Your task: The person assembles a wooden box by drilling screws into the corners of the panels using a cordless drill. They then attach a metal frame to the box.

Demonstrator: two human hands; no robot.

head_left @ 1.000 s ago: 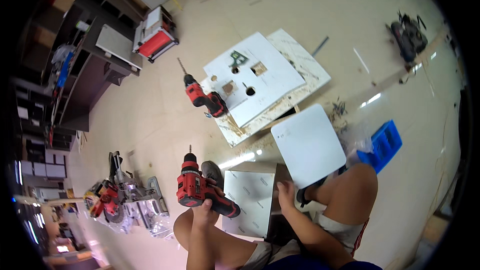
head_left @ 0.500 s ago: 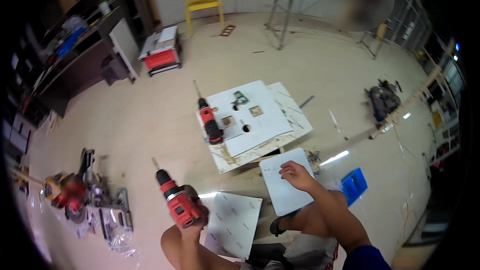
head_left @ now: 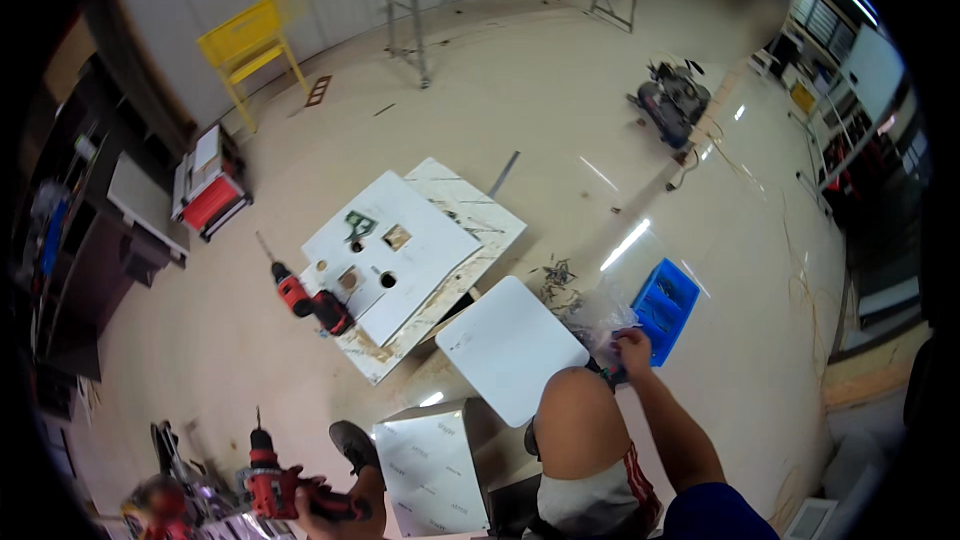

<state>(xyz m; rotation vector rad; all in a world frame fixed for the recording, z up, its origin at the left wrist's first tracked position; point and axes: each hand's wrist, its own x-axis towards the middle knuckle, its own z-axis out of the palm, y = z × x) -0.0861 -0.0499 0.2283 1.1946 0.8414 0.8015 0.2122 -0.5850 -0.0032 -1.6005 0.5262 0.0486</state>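
Head view: right hand [head_left: 633, 348] has left white panel [head_left: 510, 348] for plastic bag [head_left: 603, 318].

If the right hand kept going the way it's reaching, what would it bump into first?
The right hand reaches toward the clear plastic bag on the floor and seems to touch it already. Just past that sits the blue bin, though depth is hard to judge.

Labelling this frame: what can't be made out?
Head view:
- Left hand: cut by lower edge, grip on red drill partly hidden.
- Right hand: fingertips buried in clear plastic bag; contents too small.
- Blue bin: contents too small.
- Top right: blurred patch.
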